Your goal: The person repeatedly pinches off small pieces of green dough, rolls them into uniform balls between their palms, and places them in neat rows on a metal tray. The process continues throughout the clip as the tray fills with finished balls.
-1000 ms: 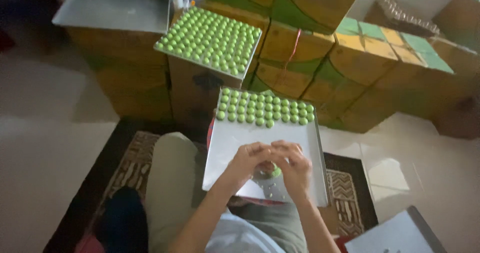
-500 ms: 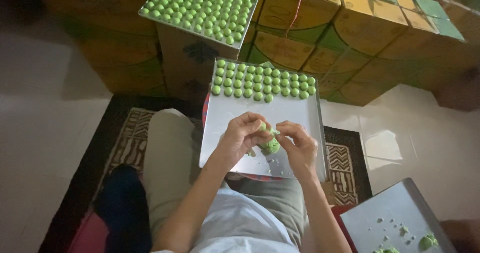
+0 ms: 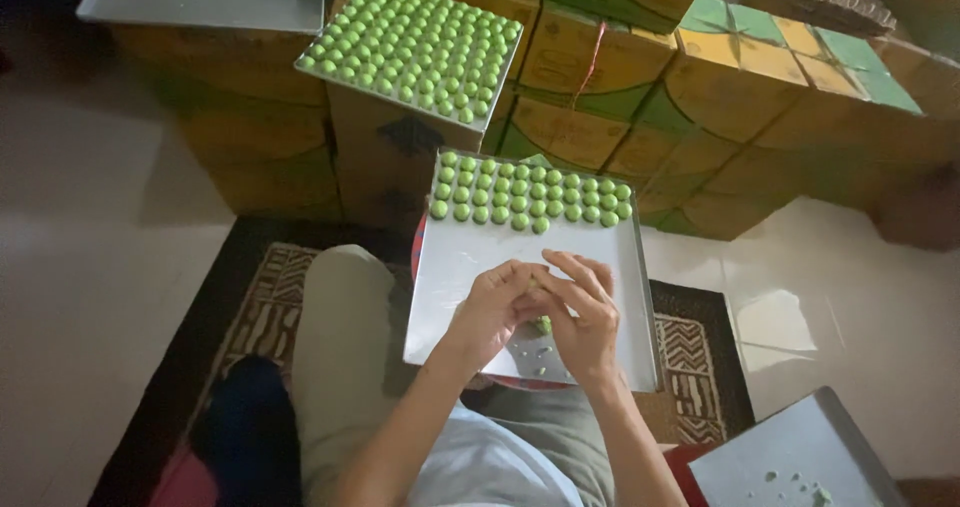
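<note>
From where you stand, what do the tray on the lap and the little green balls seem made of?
Tray: likely thin metal, dull silver with a soft sheen and a turned-up rim. Green balls: probably soft dough, matte and slightly uneven; the left hand and right hand pinch a green bit.

Smooth, dull-shining metal tray (image 3: 470, 267); matt, soft green dough balls (image 3: 520, 192); printed cardboard boxes (image 3: 720, 97); woven patterned rug (image 3: 260, 307)

Green dough lump (image 3: 542, 324): small, soft, I see it pinched between both hands' fingertips, mostly hidden | metal tray (image 3: 460, 267): flat, silvery, resting on the lap, tilted slightly | green balls (image 3: 530, 192): neat rows along the tray's far edge, round, touching or nearly | crumbs (image 3: 537, 352): few green bits on the near tray end
</note>
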